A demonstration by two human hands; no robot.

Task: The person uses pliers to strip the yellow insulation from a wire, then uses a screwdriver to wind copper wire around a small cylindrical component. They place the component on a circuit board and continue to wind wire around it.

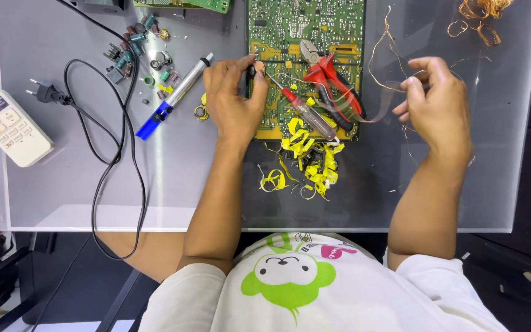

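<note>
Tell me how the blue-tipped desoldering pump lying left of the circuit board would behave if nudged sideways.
The desoldering pump is a long round barrel lying flat on the smooth clear table, so it would probably roll. It looks stiff, not floppy. Small loose parts beside it might stop or deflect it.

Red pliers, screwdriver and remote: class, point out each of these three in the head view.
Red pliers [333, 80]: head view, on a red handle.
Screwdriver [305, 112]: head view, on its clear handle.
Remote [8, 127]: head view, on its white body.

Pliers [330, 77] and screwdriver [299, 106] on circuit board [305, 37], remote [8, 126] far left
</note>
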